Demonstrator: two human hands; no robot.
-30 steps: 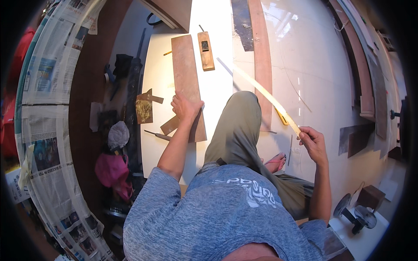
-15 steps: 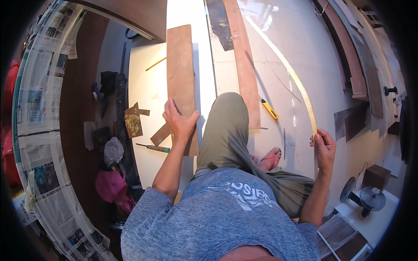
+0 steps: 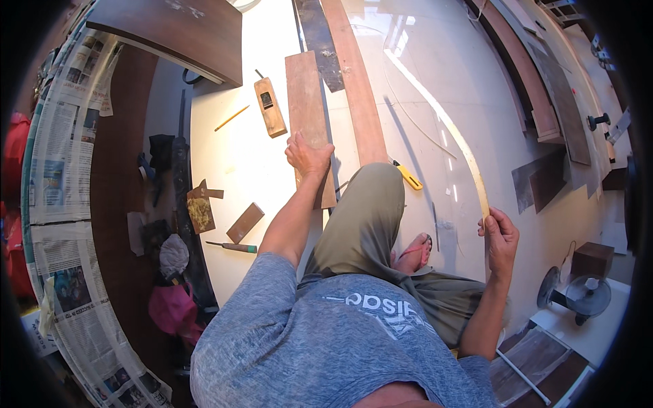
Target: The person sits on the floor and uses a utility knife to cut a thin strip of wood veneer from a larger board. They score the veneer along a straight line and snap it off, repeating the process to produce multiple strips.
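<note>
My left hand (image 3: 309,158) is closed around the lower part of a flat reddish-brown board (image 3: 305,92), fingers over one edge and thumb at the other. In my right hand (image 3: 501,239), thumb and fingers pinch the near end of a long, thin, pale strip (image 3: 454,130). The strip curves away across the white floor. Left of the board lie a wooden hand plane (image 3: 271,117) and a yellow pencil (image 3: 232,118). Nearer me are a small brown wood block (image 3: 245,223) and a green-handled tool (image 3: 235,247) with a thin dark shaft.
A yellow utility knife (image 3: 409,175) lies beside my knee, near a long brown board (image 3: 355,81) and a dark strip (image 3: 318,42). A brown scrap with yellowish paste (image 3: 201,208) is at left. Brown panels (image 3: 537,81) line the right; a fan (image 3: 586,296) stands lower right.
My left hand has shifted the board to the right, uncovering the hand plane and the whole small block. My right hand still holds the strip, nearly in place.
</note>
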